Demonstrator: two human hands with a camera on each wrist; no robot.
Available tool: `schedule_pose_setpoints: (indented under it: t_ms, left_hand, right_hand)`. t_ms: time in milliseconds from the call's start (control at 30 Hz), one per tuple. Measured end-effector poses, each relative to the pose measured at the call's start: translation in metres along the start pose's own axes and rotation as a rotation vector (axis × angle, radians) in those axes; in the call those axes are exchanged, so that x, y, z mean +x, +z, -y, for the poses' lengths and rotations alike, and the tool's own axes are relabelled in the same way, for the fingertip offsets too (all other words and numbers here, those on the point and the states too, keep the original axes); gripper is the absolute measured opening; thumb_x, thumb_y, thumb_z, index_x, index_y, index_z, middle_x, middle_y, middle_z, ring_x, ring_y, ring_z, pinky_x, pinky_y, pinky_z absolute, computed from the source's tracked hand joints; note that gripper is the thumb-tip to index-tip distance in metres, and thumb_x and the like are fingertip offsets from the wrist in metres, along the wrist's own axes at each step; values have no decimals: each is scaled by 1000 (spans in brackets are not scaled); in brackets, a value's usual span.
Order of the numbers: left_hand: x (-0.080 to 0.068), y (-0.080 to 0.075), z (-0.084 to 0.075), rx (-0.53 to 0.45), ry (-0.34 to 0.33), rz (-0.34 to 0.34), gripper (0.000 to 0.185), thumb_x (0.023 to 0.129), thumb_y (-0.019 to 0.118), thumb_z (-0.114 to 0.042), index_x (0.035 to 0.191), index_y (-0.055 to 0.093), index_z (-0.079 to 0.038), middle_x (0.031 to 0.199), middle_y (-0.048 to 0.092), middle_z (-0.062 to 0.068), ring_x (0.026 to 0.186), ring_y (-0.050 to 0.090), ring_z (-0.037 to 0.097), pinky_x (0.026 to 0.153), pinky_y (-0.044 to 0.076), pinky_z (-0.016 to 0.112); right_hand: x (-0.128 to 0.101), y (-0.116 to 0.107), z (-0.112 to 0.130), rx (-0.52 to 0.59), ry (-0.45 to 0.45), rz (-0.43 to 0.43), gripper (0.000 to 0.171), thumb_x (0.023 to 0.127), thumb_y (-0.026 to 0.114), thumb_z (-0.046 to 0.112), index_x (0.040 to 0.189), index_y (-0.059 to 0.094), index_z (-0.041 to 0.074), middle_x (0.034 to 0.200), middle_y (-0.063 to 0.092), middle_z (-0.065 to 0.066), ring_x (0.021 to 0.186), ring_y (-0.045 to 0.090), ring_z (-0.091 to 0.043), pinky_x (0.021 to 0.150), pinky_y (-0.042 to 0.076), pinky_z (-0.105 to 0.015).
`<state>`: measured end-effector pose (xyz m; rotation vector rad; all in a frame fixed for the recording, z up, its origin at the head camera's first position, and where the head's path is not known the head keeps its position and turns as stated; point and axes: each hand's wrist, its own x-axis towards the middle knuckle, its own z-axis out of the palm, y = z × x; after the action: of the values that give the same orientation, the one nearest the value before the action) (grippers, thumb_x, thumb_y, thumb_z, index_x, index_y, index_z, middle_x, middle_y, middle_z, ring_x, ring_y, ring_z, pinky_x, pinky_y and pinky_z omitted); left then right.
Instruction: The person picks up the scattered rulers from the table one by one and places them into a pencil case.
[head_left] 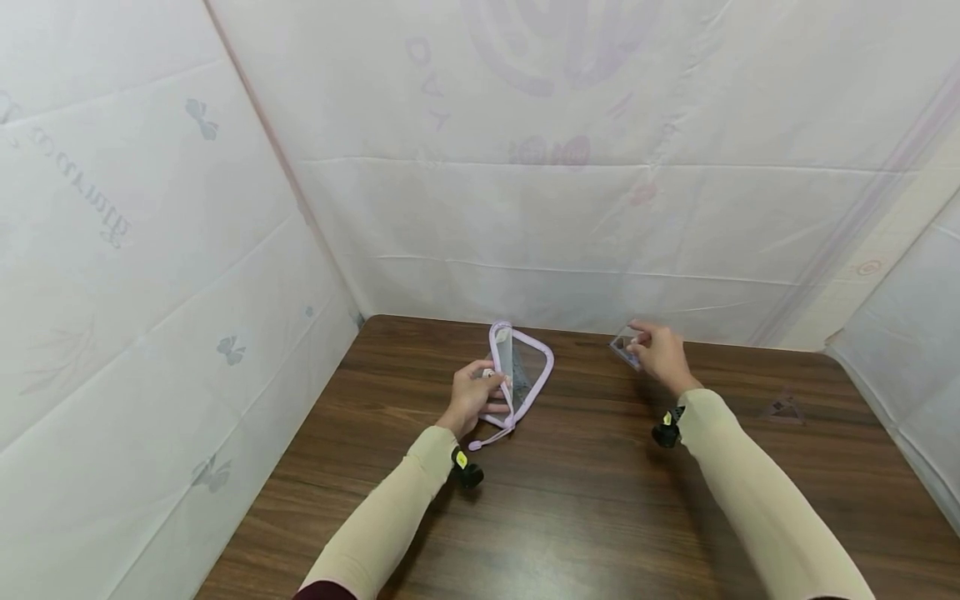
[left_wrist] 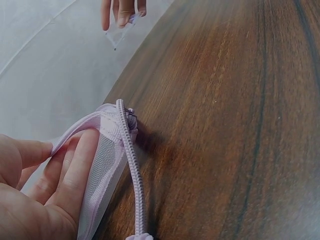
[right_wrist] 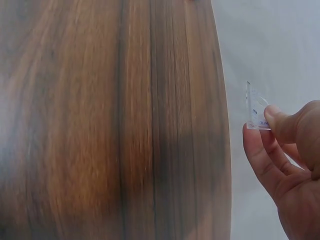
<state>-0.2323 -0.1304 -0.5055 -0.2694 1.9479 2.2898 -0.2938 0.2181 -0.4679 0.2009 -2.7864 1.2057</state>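
left hand (head_left: 476,396) — grips pouch (head_left: 520,375) | right hand (head_left: 660,354) — pinches clear triangle (head_left: 624,343)

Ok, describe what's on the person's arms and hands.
Both arms wear long, close-fitting beige sleeves down to the wrists: the left sleeve and the right sleeve. A small black device sits at each wrist, the left wrist device bearing a yellow mark, the right wrist device too. The left hand and right hand are bare, without gloves.

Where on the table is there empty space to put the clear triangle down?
Bare wood lies between the pouch and the right hand, and all along the near edge of the table. It is crowded only around the left hand, which is holding the pouch.
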Motion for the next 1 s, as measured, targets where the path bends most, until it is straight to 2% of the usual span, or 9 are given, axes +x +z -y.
schedule_pose_setpoints:
  t_ms: [267,500,1000]
  left_hand:
    - [0,-2,0,5,0,8,30,99,68,-4,127,59,3,101,74,23,70,71,21,69,66,49]
    - [-1,-1,0,-1,18,-6,23,99,67,-3,120,63,2,93,74,18,68,71,21,64,66,46]
    - [2,0,1,-17,5,2,25,98,68,-2,121,60,3,94,75,18,69,72,22,64,66,46]
  right_hand:
    - [7,19,8,42,-32,-10,46,95,69,-4,140,57,-5,101,69,-25,56,64,-16,49,58,-25]
    - [11,35,18,89,-40,-4,46,94,69,-6,139,58,-6,99,70,-24,56,65,-19,49,58,-26]
    - [17,58,33,137,-38,6,47,93,71,-6,139,59,-4,100,70,-23,54,63,-16,48,58,-26]
